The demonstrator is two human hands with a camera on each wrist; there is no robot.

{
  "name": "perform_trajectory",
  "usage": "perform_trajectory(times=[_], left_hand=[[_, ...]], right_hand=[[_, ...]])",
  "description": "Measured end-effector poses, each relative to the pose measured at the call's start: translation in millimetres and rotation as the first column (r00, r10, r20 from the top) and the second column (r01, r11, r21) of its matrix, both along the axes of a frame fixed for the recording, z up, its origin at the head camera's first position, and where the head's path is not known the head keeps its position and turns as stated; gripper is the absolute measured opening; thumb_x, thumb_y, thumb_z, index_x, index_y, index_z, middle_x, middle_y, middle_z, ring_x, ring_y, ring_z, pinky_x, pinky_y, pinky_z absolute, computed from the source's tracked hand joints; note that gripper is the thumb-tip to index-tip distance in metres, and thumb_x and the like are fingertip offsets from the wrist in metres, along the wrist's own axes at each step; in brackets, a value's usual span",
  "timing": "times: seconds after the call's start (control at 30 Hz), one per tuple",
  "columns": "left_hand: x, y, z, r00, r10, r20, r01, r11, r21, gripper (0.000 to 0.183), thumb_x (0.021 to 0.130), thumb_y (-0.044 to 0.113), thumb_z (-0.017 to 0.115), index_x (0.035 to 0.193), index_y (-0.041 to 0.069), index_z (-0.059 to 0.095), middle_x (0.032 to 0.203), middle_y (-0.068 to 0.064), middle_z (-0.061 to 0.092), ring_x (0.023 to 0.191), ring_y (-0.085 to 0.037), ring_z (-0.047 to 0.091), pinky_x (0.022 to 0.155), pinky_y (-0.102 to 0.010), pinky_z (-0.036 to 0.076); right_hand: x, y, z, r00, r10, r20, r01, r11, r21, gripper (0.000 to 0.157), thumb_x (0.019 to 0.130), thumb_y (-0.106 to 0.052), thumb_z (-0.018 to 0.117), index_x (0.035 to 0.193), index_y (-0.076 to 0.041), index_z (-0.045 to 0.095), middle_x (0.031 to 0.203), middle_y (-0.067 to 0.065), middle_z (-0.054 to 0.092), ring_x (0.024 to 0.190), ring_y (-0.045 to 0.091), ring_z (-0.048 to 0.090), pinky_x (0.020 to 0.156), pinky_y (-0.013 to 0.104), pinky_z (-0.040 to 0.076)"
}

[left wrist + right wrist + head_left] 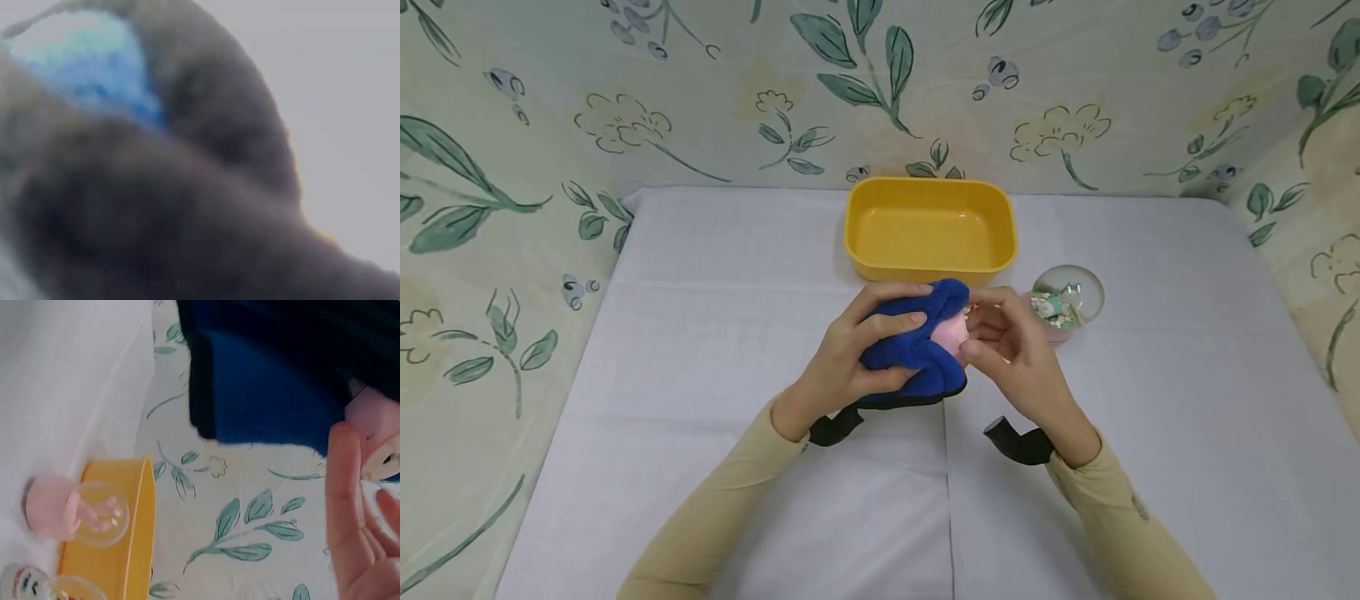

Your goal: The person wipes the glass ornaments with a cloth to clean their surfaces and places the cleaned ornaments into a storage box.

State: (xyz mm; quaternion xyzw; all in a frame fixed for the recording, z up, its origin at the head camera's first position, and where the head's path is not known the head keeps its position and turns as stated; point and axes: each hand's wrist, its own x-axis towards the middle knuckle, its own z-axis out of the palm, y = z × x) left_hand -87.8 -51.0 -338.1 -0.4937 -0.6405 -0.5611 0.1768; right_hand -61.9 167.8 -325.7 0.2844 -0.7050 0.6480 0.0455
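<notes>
In the head view my left hand (857,346) holds a folded blue cloth (898,333) with dark edging, wrapped around a small pink object (950,336). At the cloth's right side, my right hand (1018,350) pinches the exposed pink object with thumb and fingers. The right wrist view shows a fingertip against this pink object (375,415), which has a cream-coloured part (384,461); most of it lies hidden by the cloth (269,394). The left wrist view is dark and blurred, with only a patch of blue cloth (103,65) between parts of the hand.
A yellow tub (931,268) stands at the back middle of the white-covered table (700,333). Just behind my right hand is a snow globe (1069,298). In the right wrist view, a pink-based snow globe (53,506) and another globe (25,581) stand beside the tub.
</notes>
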Motion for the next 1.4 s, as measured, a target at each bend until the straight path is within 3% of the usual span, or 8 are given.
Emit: perform_trajectory(times=[0.07, 0.2, 0.37, 0.47, 0.7, 0.9, 1.1, 1.4], left_hand=[[-0.5, 0, 0.7, 0.999, 0.016, 0.030, -0.016, 1.000, 0.026, 0.037, 0.095, 0.033, 0.059, 0.122, 0.010, 0.051, 0.128, -0.024, 0.045, 0.119, -0.038, 0.046, 0.098, -0.047, 0.043], [-1.4, -1, 2.0, 0.996, 0.016, 0.087, -0.021, 0.998, 0.057, 0.038, 0.095, 0.038, 0.058, 0.120, 0.010, 0.051, 0.127, -0.025, 0.046, 0.118, -0.038, 0.047, 0.097, -0.047, 0.044], [-0.1, -1, 1.8, 0.994, -0.030, 0.108, 0.024, 0.998, 0.057, 0.036, 0.095, 0.039, 0.057, 0.124, 0.016, 0.051, 0.127, -0.025, 0.045, 0.118, -0.039, 0.046, 0.096, -0.048, 0.044], [0.4, 0, 2.8, 0.996, -0.045, 0.084, 0.041, 0.998, 0.044, 0.037, 0.095, 0.037, 0.057, 0.125, 0.017, 0.051, 0.127, -0.025, 0.045, 0.118, -0.039, 0.046, 0.096, -0.048, 0.044], [-1.0, 1, 5.3, 0.998, -0.045, -0.032, 0.045, 0.999, -0.011, 0.038, 0.094, 0.028, 0.061, 0.126, 0.013, 0.049, 0.129, -0.025, 0.043, 0.120, -0.040, 0.044, 0.099, -0.048, 0.041], [-1.5, 1, 1.1, 0.999, -0.014, -0.047, 0.014, 1.000, -0.007, 0.038, 0.093, 0.028, 0.062, 0.125, 0.012, 0.049, 0.129, -0.025, 0.044, 0.120, -0.039, 0.045, 0.100, -0.047, 0.040], [-2.7, -1, -0.9, 0.998, 0.028, 0.047, -0.031, 0.998, 0.056, 0.039, 0.094, 0.037, 0.059, 0.120, 0.010, 0.051, 0.126, -0.025, 0.046, 0.117, -0.039, 0.048, 0.097, -0.047, 0.043], [-3.0, -4, 0.5, 0.992, -0.032, 0.119, 0.030, 0.999, 0.025, 0.043, 0.094, 0.040, 0.058, 0.122, 0.009, 0.050, 0.130, -0.025, 0.044, 0.121, -0.038, 0.043, 0.100, -0.048, 0.041]], right_hand=[[-1.8, 1, 0.4, 0.987, 0.025, -0.160, -0.019, 0.999, 0.038, 0.051, 0.092, -0.026, 0.065, 0.124, 0.010, 0.047, 0.113, 0.010, 0.058, 0.092, 0.017, 0.060, 0.078, 0.023, 0.052], [-7.6, 2, 0.9, 0.889, 0.024, -0.457, 0.034, 0.992, 0.117, 0.049, 0.091, -0.029, 0.066, 0.118, 0.011, 0.054, 0.120, 0.018, 0.057, 0.103, 0.021, 0.058, 0.084, 0.023, 0.050], [-12.0, 2, -0.7, 0.804, -0.032, -0.594, 0.126, 0.985, 0.118, 0.047, 0.088, -0.034, 0.069, 0.105, 0.009, 0.060, 0.100, 0.017, 0.064, 0.084, 0.022, 0.059, 0.078, 0.020, 0.050], [-12.2, 0, -3.6, 0.824, -0.039, -0.566, 0.110, 0.990, 0.091, 0.049, 0.087, -0.036, 0.069, 0.101, 0.011, 0.058, 0.096, 0.015, 0.064, 0.075, 0.019, 0.057, 0.073, 0.019, 0.050], [-9.2, -4, -7.2, 0.990, -0.014, -0.142, 0.011, 1.000, -0.020, 0.049, 0.088, -0.037, 0.068, 0.093, 0.009, 0.049, 0.081, 0.001, 0.061, 0.063, 0.011, 0.058, 0.055, 0.018, 0.051], [-5.2, -6, -5.0, 0.993, 0.036, 0.114, -0.026, 0.995, -0.093, 0.022, 0.093, -0.020, 0.062, 0.096, -0.001, 0.052, 0.068, 0.004, 0.056, 0.051, 0.018, 0.053, 0.046, 0.025, 0.048], [-3.8, -2, -2.4, 0.984, 0.048, -0.171, -0.041, 0.998, 0.047, 0.059, 0.091, -0.034, 0.064, 0.121, 0.013, 0.046, 0.113, 0.007, 0.059, 0.091, 0.016, 0.060, 0.077, 0.023, 0.053], [-10.3, 0, -1.3, 0.842, 0.038, -0.538, 0.071, 0.981, 0.180, 0.047, 0.089, -0.032, 0.067, 0.115, 0.007, 0.059, 0.108, 0.019, 0.060, 0.096, 0.021, 0.056, 0.082, 0.020, 0.049]])
